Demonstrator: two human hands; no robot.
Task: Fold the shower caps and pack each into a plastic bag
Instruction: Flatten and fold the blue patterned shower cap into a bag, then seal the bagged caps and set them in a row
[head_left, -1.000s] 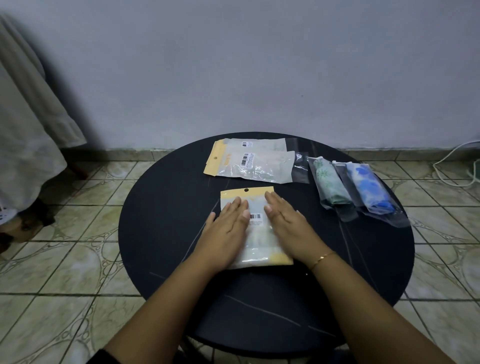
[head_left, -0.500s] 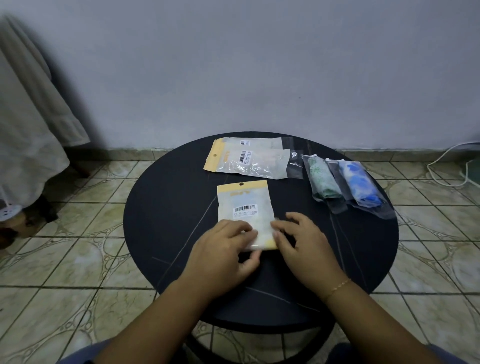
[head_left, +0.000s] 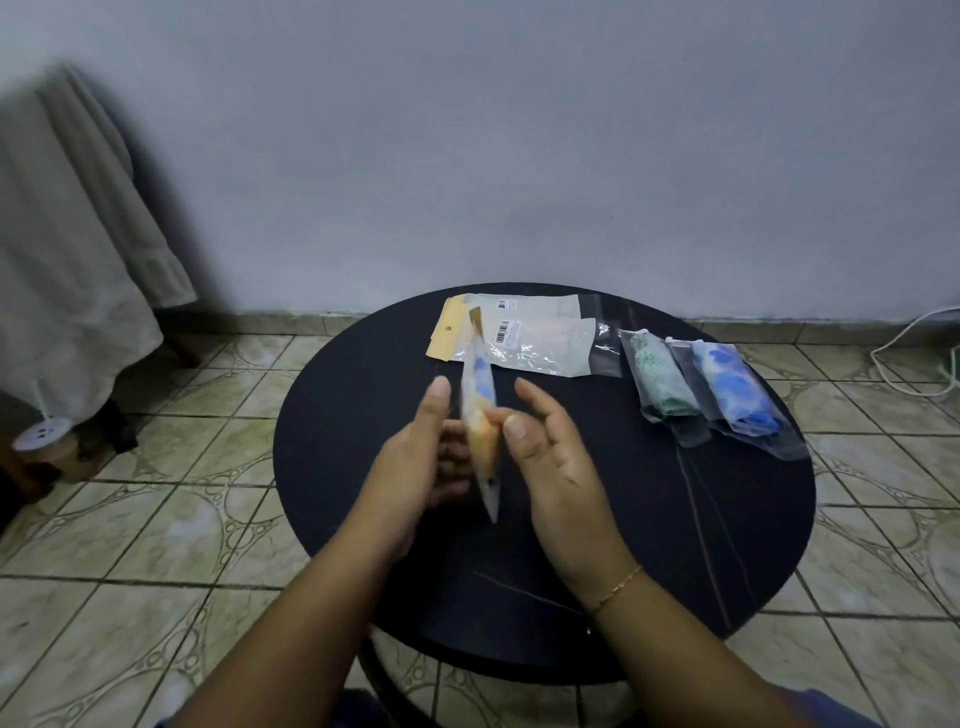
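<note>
Above the round black table (head_left: 675, 545) I hold a shower cap packet (head_left: 481, 405) lifted and turned edge-on, its yellow header pointing away. My left hand (head_left: 415, 457) holds it from the left with fingers curled under it. My right hand (head_left: 550, 457) pinches it from the right, thumb on its side. At the back lie two more sealed packets (head_left: 535, 345) with yellow headers, overlapping. To their right are two clear plastic bags, one with a folded green cap (head_left: 657, 376), one with a folded blue cap (head_left: 732, 387).
A pale cloth (head_left: 67, 260) hangs over furniture at the left. A white cable (head_left: 914, 353) lies on the tiled floor at the right. The grey wall stands just behind the table.
The packet lay flat on the table under my palms; my hands slid to its near end, then lifted it and turned it on edge. The view has pulled back.
</note>
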